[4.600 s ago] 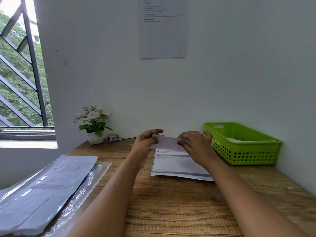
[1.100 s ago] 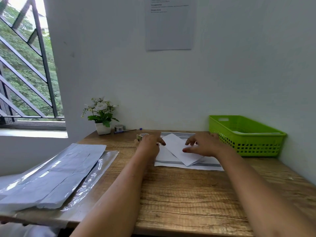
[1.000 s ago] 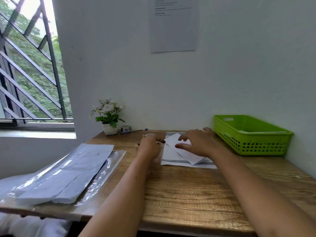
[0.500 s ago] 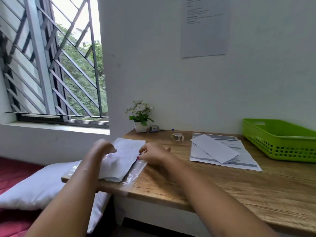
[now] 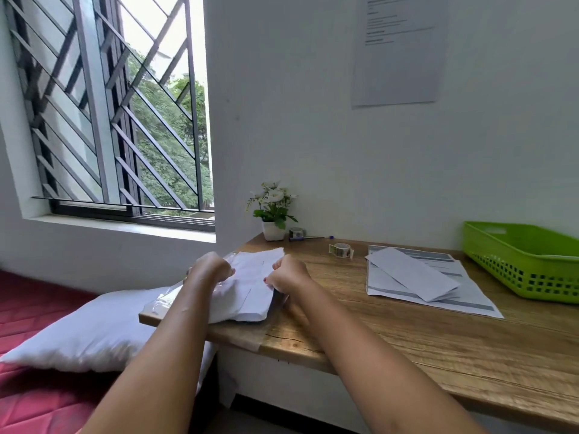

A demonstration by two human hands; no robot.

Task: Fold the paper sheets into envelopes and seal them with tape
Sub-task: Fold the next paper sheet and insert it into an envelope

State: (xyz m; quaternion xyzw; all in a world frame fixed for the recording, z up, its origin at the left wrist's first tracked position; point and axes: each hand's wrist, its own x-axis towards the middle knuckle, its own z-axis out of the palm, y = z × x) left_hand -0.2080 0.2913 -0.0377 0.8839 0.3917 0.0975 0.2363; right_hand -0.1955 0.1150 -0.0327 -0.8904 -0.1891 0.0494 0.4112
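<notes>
You are clamping left grip [image 5: 211,268] and right grip [image 5: 286,274] on the paper stack [image 5: 250,280] between them, long axis running toward 1 o'clock.

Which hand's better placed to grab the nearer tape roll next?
Right, likely. The right hand grips the paper stack on the side toward the nearer tape roll; the left hand would have to cross over it.

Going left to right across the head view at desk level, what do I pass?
white pillow → stack of sheets → tape roll → folded envelope → green basket
</notes>
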